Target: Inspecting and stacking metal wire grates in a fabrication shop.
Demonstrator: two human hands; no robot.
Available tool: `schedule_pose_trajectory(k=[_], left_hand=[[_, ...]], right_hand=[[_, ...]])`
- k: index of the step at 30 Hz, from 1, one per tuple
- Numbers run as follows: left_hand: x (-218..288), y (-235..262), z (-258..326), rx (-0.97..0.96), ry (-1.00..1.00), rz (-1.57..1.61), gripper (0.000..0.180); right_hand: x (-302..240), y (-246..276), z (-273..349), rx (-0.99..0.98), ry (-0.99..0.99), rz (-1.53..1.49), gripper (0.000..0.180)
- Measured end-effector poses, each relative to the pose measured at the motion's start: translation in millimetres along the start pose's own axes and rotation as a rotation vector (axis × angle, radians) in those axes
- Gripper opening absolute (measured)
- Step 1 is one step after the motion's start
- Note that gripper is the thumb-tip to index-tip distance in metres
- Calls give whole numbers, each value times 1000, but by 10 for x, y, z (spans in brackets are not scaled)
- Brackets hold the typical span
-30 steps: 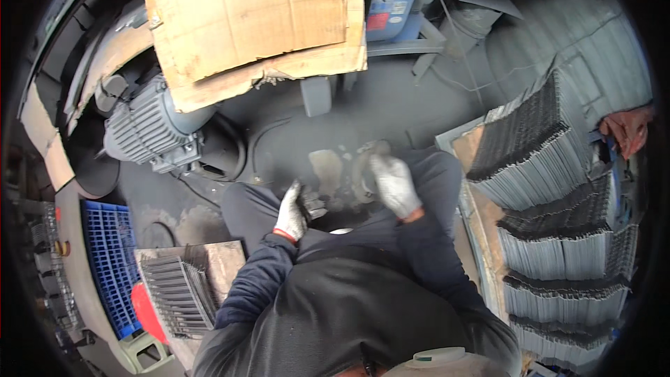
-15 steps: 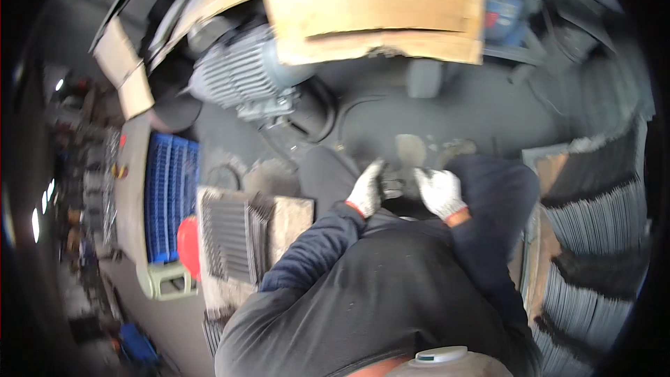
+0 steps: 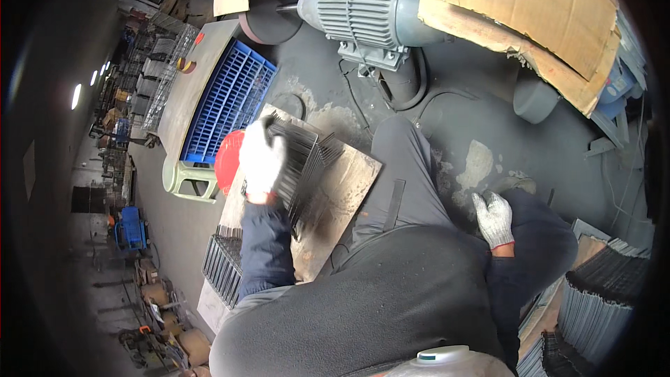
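Observation:
My left hand (image 3: 262,160), in a white glove with a red cuff, is over the left edge of a stack of thin dark ribbed metal plates (image 3: 301,160). Motion smears its fingers, so whether it grips a plate is unclear. The plates lie on a worn board (image 3: 342,188) to my left. My right hand (image 3: 493,219), gloved the same way, hovers by my right knee. Its fingers are slightly bent with the thumb apart, and nothing shows in them.
More plates (image 3: 225,269) stand at the board's near end. Beyond it are a red round object (image 3: 229,160) and a blue slatted crate (image 3: 229,101). A grey motor (image 3: 363,10) and cardboard (image 3: 523,14) are ahead. Plate stacks (image 3: 600,307) fill the right side.
My hands were close together between my knees around a small dark object. The left has swung left to the plate stack; the right stays by the right knee. The view has turned left.

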State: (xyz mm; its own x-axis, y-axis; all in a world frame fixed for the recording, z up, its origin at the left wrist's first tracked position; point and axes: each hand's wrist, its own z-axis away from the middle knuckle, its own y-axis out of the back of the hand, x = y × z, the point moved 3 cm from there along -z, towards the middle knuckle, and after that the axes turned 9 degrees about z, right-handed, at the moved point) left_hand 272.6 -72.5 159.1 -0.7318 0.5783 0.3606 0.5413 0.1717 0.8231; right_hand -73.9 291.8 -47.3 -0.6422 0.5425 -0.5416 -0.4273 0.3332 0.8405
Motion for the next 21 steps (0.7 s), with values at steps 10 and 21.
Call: schedule_pose_trajectory(k=[10, 21], left_hand=[[-1890, -269, 268, -120, 512, -106, 34], [-1301, 310, 112, 97, 313, -36, 28]], right_hand=[[91, -99, 17, -95, -8, 49, 36], [129, -175, 23, -237, -36, 171, 40]])
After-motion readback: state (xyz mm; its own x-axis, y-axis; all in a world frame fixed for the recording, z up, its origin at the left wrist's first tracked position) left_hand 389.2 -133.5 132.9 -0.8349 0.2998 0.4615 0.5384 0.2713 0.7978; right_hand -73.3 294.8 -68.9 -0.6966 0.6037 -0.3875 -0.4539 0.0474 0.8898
